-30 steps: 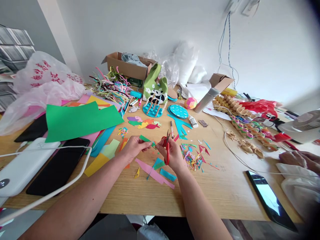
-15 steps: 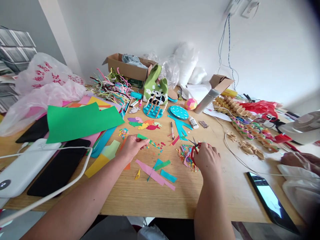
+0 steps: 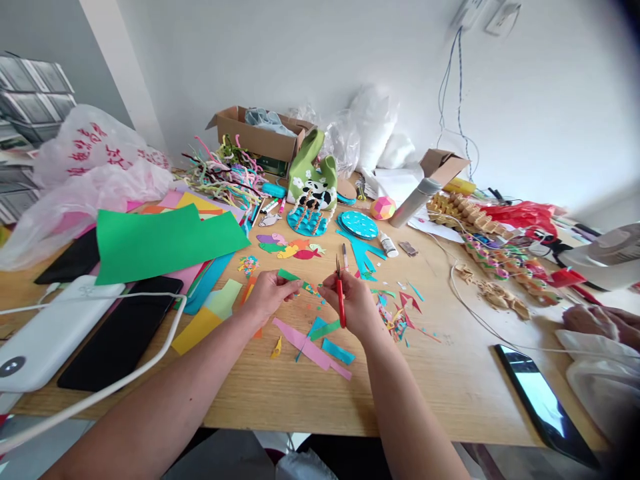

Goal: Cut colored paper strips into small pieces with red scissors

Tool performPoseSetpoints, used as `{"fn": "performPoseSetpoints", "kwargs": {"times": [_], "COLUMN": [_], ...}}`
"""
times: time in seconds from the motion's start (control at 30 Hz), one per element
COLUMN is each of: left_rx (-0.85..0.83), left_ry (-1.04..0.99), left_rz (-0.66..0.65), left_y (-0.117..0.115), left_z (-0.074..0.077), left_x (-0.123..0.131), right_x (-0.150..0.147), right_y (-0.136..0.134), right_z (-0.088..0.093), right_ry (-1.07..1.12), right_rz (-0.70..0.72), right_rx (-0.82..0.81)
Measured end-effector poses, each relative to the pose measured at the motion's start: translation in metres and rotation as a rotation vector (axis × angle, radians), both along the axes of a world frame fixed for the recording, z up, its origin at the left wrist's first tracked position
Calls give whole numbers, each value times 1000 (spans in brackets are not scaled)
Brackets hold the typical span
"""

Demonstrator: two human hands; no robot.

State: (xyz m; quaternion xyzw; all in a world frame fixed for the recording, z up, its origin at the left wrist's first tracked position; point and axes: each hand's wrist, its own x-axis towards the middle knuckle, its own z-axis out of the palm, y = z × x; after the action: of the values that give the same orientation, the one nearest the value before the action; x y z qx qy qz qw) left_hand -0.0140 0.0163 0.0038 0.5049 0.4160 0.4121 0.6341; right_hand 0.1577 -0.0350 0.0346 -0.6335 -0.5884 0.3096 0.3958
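Between thumb and fingers, my left hand point(image 3: 271, 293) pinches a small green paper strip point(image 3: 289, 275). Close to its right, my right hand point(image 3: 354, 301) is closed around red-handled scissors point(image 3: 341, 300), whose blades point away from me. Tiny coloured paper dots lie under and between the hands, partly hidden. Beyond them is a group of paper fish point(image 3: 291, 249) in several colours. Nearer to me lie a pink paper strip point(image 3: 305, 343), a blue paper piece point(image 3: 338, 351) and a small yellow scrap point(image 3: 277, 347). A heap of paper scraps point(image 3: 397, 320) sits right of my right wrist.
Green paper point(image 3: 160, 243) tops a coloured stack at left, behind a white power bank point(image 3: 57, 333) and a black phone point(image 3: 117, 343). A glue bottle point(image 3: 388, 245) and grey cylinder point(image 3: 416, 202) stand farther back. At right are a lit phone point(image 3: 543, 400) and another person's hands point(image 3: 595, 323).
My right hand, with the scissors, has moved left from over the scrap heap to beside my left hand. The scrap heap is more uncovered and looks spread. My left hand has barely moved.
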Motion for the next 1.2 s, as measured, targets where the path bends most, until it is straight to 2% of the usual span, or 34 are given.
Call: {"fn": "performPoseSetpoints", "kwargs": {"times": [0.23,0.4,0.57,0.63,0.73,0.83,0.93,1.03,1.2], "left_rx": [-6,-11,-38,-85,-135,-136,-136,-124,-100], "left_ry": [0,-22,-91,-116,-143,-152,-138,-114,-89], "left_rz": [-25,-26,-35,8,80,69,45,37,28], "left_y": [-1,-2,0,4,9,9,7,5,6], "left_z": [0,-2,-5,-7,-9,-9,-7,-7,-7], "left_x": [1,3,2,0,-2,-3,-2,-2,-2], "right_x": [-10,-16,-19,-8,26,71,105,120,123], "right_y": [2,1,-6,-10,-19,-28,-34,-38,-38], "right_z": [-9,-12,-6,-4,-3,-3,-5,-6,-3], "right_ry": [181,127,83,48,-97,-354,-536,-620,-713], "right_rz": [24,-13,-52,-79,-171,-285,-313,-333,-421], "right_rx": [-78,-54,-29,-14,-22,-140,-273,-311,-316]}}
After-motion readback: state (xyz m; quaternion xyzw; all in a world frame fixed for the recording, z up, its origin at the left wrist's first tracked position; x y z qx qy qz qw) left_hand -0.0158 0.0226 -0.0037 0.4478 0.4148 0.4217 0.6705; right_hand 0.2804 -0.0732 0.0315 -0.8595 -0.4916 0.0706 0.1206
